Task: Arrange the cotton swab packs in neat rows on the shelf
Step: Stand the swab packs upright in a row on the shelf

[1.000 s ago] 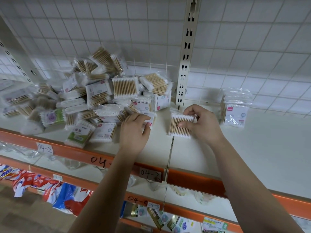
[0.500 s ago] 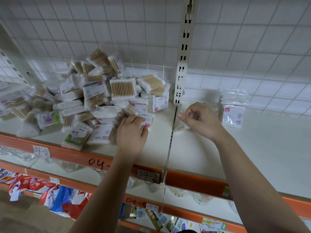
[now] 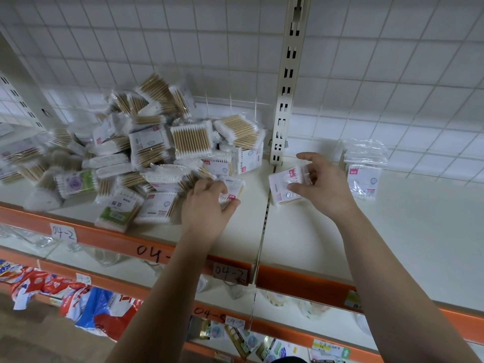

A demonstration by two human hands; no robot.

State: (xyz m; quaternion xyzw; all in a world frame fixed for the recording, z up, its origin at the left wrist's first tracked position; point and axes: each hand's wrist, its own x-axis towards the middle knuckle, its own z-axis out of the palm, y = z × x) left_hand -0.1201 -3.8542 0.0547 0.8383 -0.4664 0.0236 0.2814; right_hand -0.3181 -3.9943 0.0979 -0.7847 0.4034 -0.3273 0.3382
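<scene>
**First speaker:** Where do the cotton swab packs lie?

**Second speaker:** Most sit in a loose heap of packs [image 3: 146, 153] on the left half of the white shelf [image 3: 392, 231], tipped every way against the grid wall. A few standing packs [image 3: 364, 176] are upright on the right half, near the back, well apart from the heap.

**First speaker:** And the person's hands?

**Second speaker:** Both reach in from below. The left hand [image 3: 207, 203] is at the heap's near right corner, its fingers curled over a front pack [image 3: 231, 188] with a pink mark. The right hand [image 3: 324, 187] is just right of the seam between the shelf boards, in front of the slotted post [image 3: 285, 100]. It holds a white pack [image 3: 286, 186], label up and tilted, between thumb and curved fingers. That pack is between the heap and the standing packs. Whether it touches the shelf cannot be told.
</scene>
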